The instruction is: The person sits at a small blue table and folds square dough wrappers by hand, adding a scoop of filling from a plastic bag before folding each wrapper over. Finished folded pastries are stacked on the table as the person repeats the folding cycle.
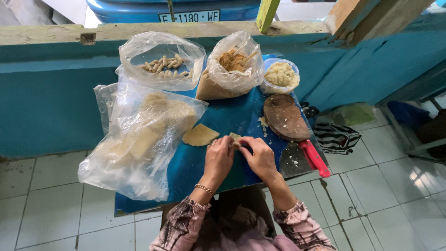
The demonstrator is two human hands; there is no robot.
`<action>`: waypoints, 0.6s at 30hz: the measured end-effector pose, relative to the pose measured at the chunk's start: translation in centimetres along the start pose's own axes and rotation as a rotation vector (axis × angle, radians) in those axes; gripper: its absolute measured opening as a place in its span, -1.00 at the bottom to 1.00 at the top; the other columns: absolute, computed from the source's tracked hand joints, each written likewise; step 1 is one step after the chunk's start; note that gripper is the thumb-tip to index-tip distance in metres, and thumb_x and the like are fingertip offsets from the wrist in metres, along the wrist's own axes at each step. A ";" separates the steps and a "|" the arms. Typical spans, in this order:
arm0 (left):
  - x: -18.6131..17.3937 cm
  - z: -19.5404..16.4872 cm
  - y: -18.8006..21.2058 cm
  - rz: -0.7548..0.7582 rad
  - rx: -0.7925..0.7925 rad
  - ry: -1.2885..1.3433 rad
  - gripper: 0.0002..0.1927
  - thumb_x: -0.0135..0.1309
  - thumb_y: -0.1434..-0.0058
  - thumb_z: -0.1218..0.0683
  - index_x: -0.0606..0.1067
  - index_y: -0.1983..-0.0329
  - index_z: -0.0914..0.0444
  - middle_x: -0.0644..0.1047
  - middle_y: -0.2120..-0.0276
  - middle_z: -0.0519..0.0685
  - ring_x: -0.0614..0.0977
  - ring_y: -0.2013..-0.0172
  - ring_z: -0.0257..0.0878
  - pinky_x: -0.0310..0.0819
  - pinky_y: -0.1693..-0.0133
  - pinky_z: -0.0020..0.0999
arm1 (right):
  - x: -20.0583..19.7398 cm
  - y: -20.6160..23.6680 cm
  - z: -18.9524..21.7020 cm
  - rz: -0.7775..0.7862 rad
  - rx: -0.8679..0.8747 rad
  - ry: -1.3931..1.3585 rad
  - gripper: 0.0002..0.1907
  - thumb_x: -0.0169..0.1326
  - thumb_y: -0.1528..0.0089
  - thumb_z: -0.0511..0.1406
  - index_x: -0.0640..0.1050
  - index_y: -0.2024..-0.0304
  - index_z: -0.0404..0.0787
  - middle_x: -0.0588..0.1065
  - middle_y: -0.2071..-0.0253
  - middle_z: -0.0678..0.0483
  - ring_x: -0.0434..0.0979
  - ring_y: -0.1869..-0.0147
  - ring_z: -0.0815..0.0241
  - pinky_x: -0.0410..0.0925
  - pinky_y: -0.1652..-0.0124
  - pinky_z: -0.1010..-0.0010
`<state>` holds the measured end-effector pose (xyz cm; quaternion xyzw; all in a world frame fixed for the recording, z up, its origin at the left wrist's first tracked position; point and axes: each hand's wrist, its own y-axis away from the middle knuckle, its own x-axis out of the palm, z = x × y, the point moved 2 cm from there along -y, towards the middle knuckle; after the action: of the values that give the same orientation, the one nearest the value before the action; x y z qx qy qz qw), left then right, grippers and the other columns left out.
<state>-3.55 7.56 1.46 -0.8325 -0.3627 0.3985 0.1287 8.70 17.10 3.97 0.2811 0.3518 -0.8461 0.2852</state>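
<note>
wrapper point(235, 137) mostly hidden, both hands point(239, 155) closed

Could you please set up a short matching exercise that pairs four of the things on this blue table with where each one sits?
Things:
1. Small rolls
2. Brown crumbs
3. Wooden board
4. Red-handled knife

Places:
A. At the table's right edge, nearest the person
B. In the open clear bag at the back left
C. Just in front of the round tub of pale mash
D. In the bag at the back middle, with a stick in it

Pairs: 1-B, 2-D, 3-C, 4-A
</note>
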 end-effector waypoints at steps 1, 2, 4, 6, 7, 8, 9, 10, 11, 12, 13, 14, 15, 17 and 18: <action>0.1 0.1 0.1 0.030 0.020 -0.008 -0.86 0.13 -0.20 0.19 0.47 0.18 0.23 0.59 0.29 0.04 0.60 0.19 0.03 0.42 0.15 -0.06 | -0.1 0.2 0.2 0.009 -0.066 0.087 -0.70 0.26 -0.15 -0.36 0.64 0.05 -0.19 0.62 0.18 -0.01 0.60 0.09 0.00 0.45 0.12 0.26; 0.2 0.2 0.2 0.058 0.039 -0.015 -0.84 0.13 -0.17 0.19 0.48 0.18 0.23 0.59 0.30 0.04 0.60 0.19 0.03 0.41 0.15 -0.05 | -0.2 0.3 0.3 0.006 -0.139 0.094 -0.68 0.25 -0.13 -0.37 0.63 0.04 -0.20 0.62 0.15 0.00 0.59 0.07 0.01 0.45 0.09 0.26; 0.5 0.7 0.3 0.092 0.085 -0.041 -0.85 0.11 -0.15 0.21 0.48 0.20 0.24 0.58 0.30 0.04 0.59 0.19 0.03 0.42 0.14 -0.06 | -0.3 0.3 0.2 -0.004 -0.287 0.108 -0.64 0.23 -0.10 -0.39 0.62 0.02 -0.22 0.62 0.09 0.00 0.57 0.03 0.02 0.44 0.04 0.25; 1.0 1.2 0.3 0.105 0.137 -0.077 -0.90 0.08 -0.17 0.23 0.47 0.25 0.24 0.56 0.29 0.05 0.58 0.17 0.04 0.43 0.12 -0.08 | -0.1 0.1 -0.4 0.015 -0.307 0.104 -0.70 0.23 -0.12 -0.38 0.63 0.07 -0.22 0.61 0.11 0.02 0.56 0.06 0.02 0.44 0.07 0.27; 1.4 1.5 0.3 0.109 0.129 -0.087 -0.92 0.07 -0.17 0.24 0.47 0.27 0.24 0.56 0.29 0.06 0.58 0.17 0.04 0.44 0.12 -0.09 | 0.0 -0.1 -0.8 0.025 -0.316 0.101 -0.73 0.23 -0.13 -0.38 0.63 0.10 -0.22 0.61 0.12 0.02 0.56 0.08 0.02 0.44 0.09 0.29; 1.8 1.8 0.0 0.113 0.122 -0.097 -0.93 0.06 -0.18 0.25 0.46 0.29 0.25 0.55 0.29 0.07 0.57 0.17 0.04 0.45 0.11 -0.10 | 0.3 -0.3 -1.0 0.033 -0.361 0.126 -0.75 0.22 -0.14 -0.39 0.62 0.10 -0.24 0.60 0.13 0.02 0.56 0.07 0.02 0.44 0.09 0.28; 2.1 2.0 0.0 0.116 0.114 -0.108 -0.94 0.05 -0.18 0.26 0.45 0.31 0.25 0.54 0.29 0.07 0.57 0.18 0.05 0.45 0.11 -0.11 | 0.6 -0.6 -1.3 0.043 -0.407 0.151 -0.77 0.21 -0.16 -0.40 0.61 0.11 -0.26 0.58 0.14 0.01 0.55 0.07 0.01 0.44 0.08 0.28; 2.3 2.2 0.1 0.112 0.101 -0.103 -0.94 0.05 -0.17 0.27 0.45 0.31 0.26 0.54 0.30 0.08 0.57 0.18 0.06 0.46 0.10 -0.11 | 0.9 -0.7 -1.4 0.054 -0.453 0.177 -0.78 0.19 -0.18 -0.41 0.60 0.11 -0.27 0.57 0.14 0.01 0.55 0.07 0.01 0.44 0.08 0.28; 2.4 2.2 0.1 0.108 0.092 -0.099 -0.93 0.04 -0.16 0.28 0.44 0.31 0.27 0.53 0.31 0.09 0.56 0.18 0.07 0.46 0.10 -0.10 | 1.0 -0.9 -1.6 0.071 -0.483 0.203 -0.79 0.17 -0.16 -0.43 0.60 0.13 -0.28 0.57 0.15 0.01 0.55 0.08 0.00 0.44 0.07 0.28; 2.4 2.3 -0.1 0.099 0.085 -0.097 -0.93 0.03 -0.15 0.29 0.44 0.31 0.28 0.53 0.31 0.10 0.56 0.18 0.07 0.46 0.09 -0.10 | 1.0 -1.1 -1.7 0.086 -0.517 0.230 -0.78 0.15 -0.14 -0.46 0.60 0.15 -0.29 0.56 0.15 0.00 0.54 0.09 0.00 0.44 0.07 0.28; 2.3 2.2 -0.1 0.081 0.098 -0.089 -0.91 0.02 -0.14 0.30 0.44 0.30 0.28 0.52 0.31 0.10 0.56 0.18 0.08 0.45 0.09 -0.09 | 1.0 -1.3 -1.7 0.105 -0.550 0.256 -0.78 0.13 -0.12 -0.48 0.59 0.16 -0.30 0.56 0.15 0.00 0.54 0.11 -0.01 0.45 0.07 0.27; 2.1 2.0 0.2 0.068 0.104 -0.080 -0.88 0.00 -0.12 0.32 0.43 0.29 0.29 0.52 0.31 0.11 0.55 0.18 0.08 0.45 0.09 -0.08 | 0.8 -1.2 -1.7 0.126 -0.509 0.214 -0.79 0.14 -0.13 -0.48 0.60 0.18 -0.27 0.55 0.18 0.01 0.53 0.11 -0.01 0.44 0.08 0.27; 1.8 1.7 0.4 0.055 0.111 -0.071 -0.86 -0.02 -0.11 0.33 0.43 0.28 0.29 0.52 0.31 0.11 0.55 0.19 0.09 0.45 0.09 -0.08 | 0.7 -1.2 -1.6 0.148 -0.466 0.172 -0.81 0.14 -0.13 -0.47 0.61 0.19 -0.25 0.54 0.20 0.02 0.53 0.11 -0.02 0.43 0.10 0.27; 0.9 1.3 1.1 0.093 0.121 -0.047 -0.87 0.00 -0.11 0.32 0.43 0.29 0.29 0.52 0.33 0.11 0.55 0.19 0.09 0.44 0.12 -0.07 | 0.3 -1.1 -1.3 0.195 -0.391 0.103 -0.81 0.17 -0.11 -0.46 0.64 0.21 -0.21 0.53 0.26 0.01 0.53 0.13 -0.02 0.41 0.14 0.27; 0.4 0.9 1.8 0.115 0.125 -0.033 -0.87 0.01 -0.11 0.31 0.43 0.29 0.29 0.51 0.33 0.11 0.55 0.20 0.10 0.43 0.14 -0.07 | 0.0 -0.4 -1.0 0.226 -0.348 0.073 -0.80 0.18 -0.09 -0.45 0.66 0.23 -0.19 0.51 0.28 0.00 0.53 0.15 -0.02 0.41 0.17 0.27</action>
<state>-3.23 6.52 -0.23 -0.8357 -0.2906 0.4407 0.1514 8.71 18.08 3.54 0.2957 0.4690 -0.7243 0.4099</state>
